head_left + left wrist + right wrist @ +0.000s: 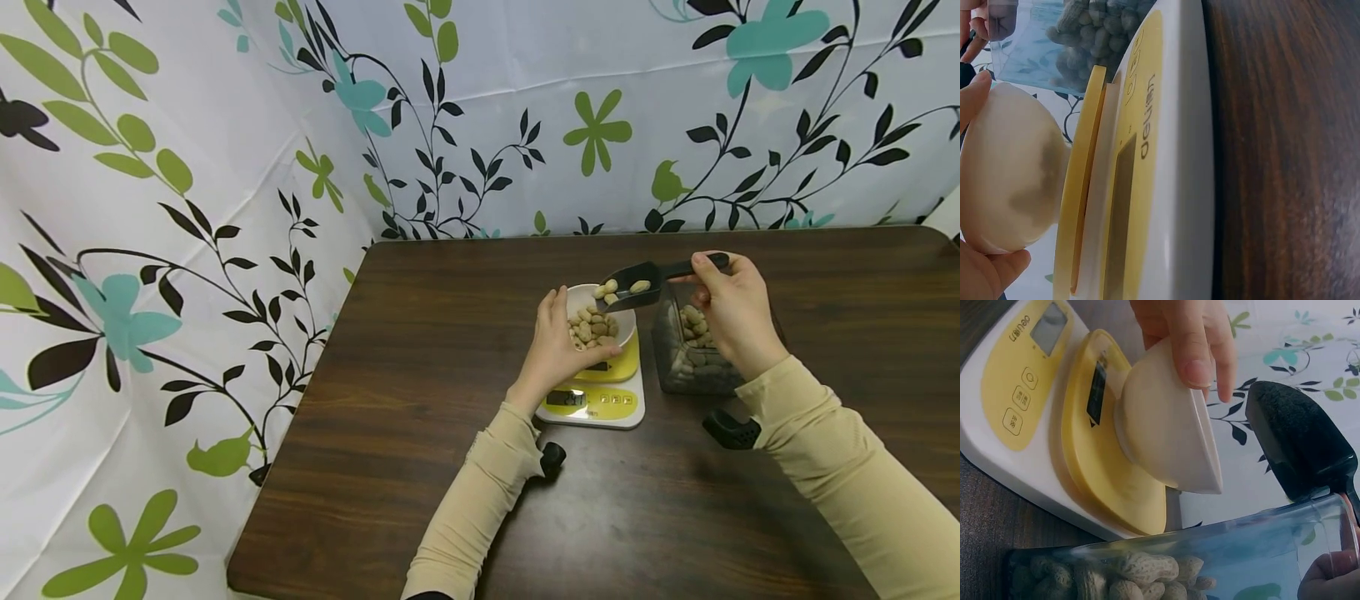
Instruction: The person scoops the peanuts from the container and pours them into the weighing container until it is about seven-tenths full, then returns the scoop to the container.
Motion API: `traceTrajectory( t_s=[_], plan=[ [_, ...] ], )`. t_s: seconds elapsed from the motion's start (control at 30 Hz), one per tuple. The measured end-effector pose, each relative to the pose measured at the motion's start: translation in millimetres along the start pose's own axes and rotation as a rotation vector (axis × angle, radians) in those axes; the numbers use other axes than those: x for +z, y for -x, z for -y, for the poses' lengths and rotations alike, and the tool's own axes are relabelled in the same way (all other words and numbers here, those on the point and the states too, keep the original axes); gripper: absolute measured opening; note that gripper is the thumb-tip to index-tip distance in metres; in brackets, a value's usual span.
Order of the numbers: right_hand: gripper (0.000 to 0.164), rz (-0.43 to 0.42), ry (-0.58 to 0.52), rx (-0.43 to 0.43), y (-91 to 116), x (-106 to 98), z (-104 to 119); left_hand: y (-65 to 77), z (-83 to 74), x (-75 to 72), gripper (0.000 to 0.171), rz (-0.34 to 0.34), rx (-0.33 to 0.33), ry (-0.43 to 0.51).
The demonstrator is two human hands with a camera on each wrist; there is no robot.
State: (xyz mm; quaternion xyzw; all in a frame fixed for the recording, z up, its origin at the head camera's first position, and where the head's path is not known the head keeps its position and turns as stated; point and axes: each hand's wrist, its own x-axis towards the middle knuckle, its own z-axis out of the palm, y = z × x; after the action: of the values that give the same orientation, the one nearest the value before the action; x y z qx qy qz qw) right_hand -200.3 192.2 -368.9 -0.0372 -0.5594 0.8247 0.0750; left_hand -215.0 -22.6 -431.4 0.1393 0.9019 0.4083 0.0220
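A white bowl [628, 327] with peanuts [592, 329] in it sits on the yellow platform of a kitchen scale [633, 408]. My left hand [558, 342] holds the bowl, fingers on its far side and thumb on the near side. Between thumb and fingers, my right hand [738, 312] grips the handle of a black scoop [637, 273]. Several peanuts lie in the scoop, whose front edge is over the bowl's rim. In the right wrist view, the scoop [1300, 440] hangs apart from the bowl [1169, 428], its load hidden.
Right of the scale stands a clear container [701, 385] of peanuts, below my right hand. Both stand on a dark wooden table [390, 400]. A patterned curtain [495, 75] hangs behind and to the left. The scale's display [566, 399] is lit, its digits blurred.
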Motion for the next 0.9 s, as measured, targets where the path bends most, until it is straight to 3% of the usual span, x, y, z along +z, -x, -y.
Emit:
traceTrajectory(
  t_s=[0.13, 0.33, 0.43, 0.9],
  plan=[
    [0.021, -0.016, 0.089, -0.022, 0.7, 0.6, -0.6, -0.3, -0.2, -0.3, 0.117, -0.002, -0.006, 0.008],
    [0.022, -0.068, 0.411, -0.061, 2.2, 1.6, -2.7, -0.7, 0.3, -0.7, 0.118, 0.009, -0.045, 0.041],
    [0.021, -0.071, 0.500, -0.092, 3.2, 1.8, -3.6, -0.9, 0.2, -0.8, 0.119, 0.015, -0.057, 0.035],
    [0.020, -0.076, 0.365, -0.100, 4.9, 4.7, -2.0, -0.7, -0.8, -0.8, 0.119, 0.021, -0.060, 0.014]
  ],
)
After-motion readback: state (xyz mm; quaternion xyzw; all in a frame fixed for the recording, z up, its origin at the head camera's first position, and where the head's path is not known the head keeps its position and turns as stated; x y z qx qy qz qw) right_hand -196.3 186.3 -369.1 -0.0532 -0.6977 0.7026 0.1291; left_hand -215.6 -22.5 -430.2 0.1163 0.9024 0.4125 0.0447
